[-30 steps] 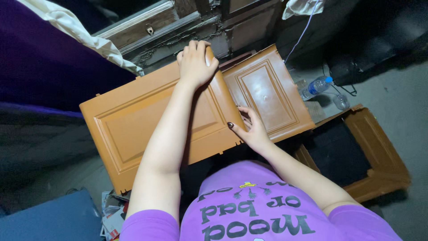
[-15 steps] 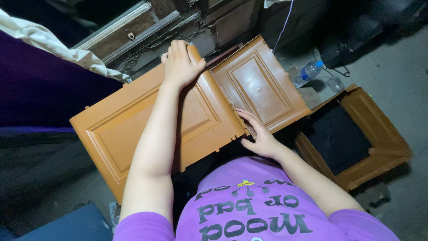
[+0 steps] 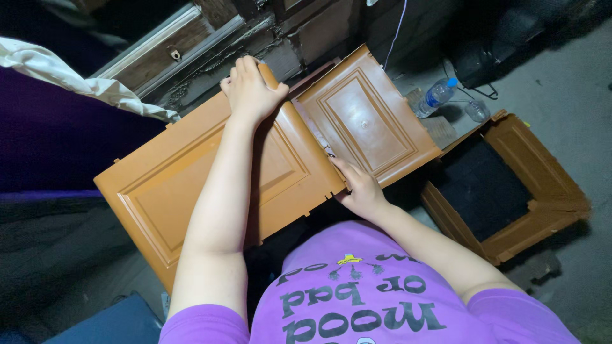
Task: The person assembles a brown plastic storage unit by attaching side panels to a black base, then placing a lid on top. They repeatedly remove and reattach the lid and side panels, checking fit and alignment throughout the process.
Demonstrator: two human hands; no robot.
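Holding two smooth orange plastic panels [image 3: 210, 185], the left hand [image 3: 250, 89] curls its fingers over the top edge; the right hand [image 3: 360, 191] grips the bottom edge.

The person wears a bright purple T-shirt [image 3: 376, 299] with short sleeves that end above the elbows, leaving both forearms bare. Across the chest runs bold black lettering in two lines, and above it sits a small printed figure with a yellow hat. The left hand [image 3: 250, 89] and the right hand [image 3: 361, 191] are bare, with no gloves, rings or watch showing. The fingernails look dark.
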